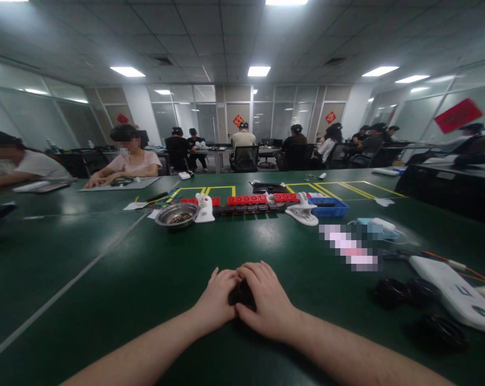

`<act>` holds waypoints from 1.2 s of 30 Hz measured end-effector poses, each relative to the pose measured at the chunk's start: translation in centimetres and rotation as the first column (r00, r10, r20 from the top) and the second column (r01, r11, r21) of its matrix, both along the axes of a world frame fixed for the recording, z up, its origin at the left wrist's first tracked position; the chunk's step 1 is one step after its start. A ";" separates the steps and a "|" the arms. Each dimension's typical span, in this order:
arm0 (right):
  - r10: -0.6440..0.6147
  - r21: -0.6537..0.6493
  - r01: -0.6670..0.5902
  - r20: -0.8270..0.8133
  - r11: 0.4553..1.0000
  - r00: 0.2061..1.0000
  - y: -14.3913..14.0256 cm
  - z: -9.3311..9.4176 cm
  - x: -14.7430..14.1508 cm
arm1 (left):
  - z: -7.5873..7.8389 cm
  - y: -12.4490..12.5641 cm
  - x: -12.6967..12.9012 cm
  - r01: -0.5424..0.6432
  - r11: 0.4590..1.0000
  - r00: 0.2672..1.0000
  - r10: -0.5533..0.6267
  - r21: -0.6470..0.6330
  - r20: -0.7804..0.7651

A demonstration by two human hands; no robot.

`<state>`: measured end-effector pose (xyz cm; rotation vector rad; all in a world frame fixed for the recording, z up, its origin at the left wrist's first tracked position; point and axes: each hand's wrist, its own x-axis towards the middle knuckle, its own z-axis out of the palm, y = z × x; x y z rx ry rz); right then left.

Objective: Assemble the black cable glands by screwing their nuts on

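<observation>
The left hand [220, 295] and right hand [267, 300] curl round a small black thing [245, 294], between them at the near part of the table [125, 284]. Each grip is half closed; I can't tell how tightly either holds it. To handle it well, keep both hands low, press softly from both sides, and stay well away from the bowl [164, 215].

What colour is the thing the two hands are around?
The object looks black. It shows in the head view, though partly hidden.
</observation>
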<state>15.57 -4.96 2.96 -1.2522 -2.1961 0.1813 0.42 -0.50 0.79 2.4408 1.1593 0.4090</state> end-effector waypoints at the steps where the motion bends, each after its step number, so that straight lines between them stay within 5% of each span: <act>1: -0.013 -0.001 0.013 -0.008 1.000 1.000 0.0 0.0 0.0 | -0.1 0.1 0.0 0.006 1.000 1.000 -0.006 0.001 -0.008; 10: -0.064 -0.024 0.064 0.000 0.998 0.998 0.4 -0.1 -0.1 | 0.3 0.0 -0.1 0.019 1.000 1.000 -0.019 -0.025 -0.003; 17: 0.077 -0.005 -0.077 -0.006 0.997 0.997 -0.1 0.3 0.0 | 0.5 -0.3 0.0 -0.005 1.000 1.000 0.005 -0.004 0.021; 30: -0.049 -0.019 0.049 0.001 0.999 0.999 0.3 -0.3 -0.1 | 0.1 -0.1 0.0 -0.006 1.000 1.000 0.006 -0.011 0.028; 36: 0.043 0.022 -0.043 -0.018 0.999 0.999 0.1 -0.1 -0.1 | 0.3 -0.2 0.0 -0.009 1.000 1.000 0.009 -0.003 0.019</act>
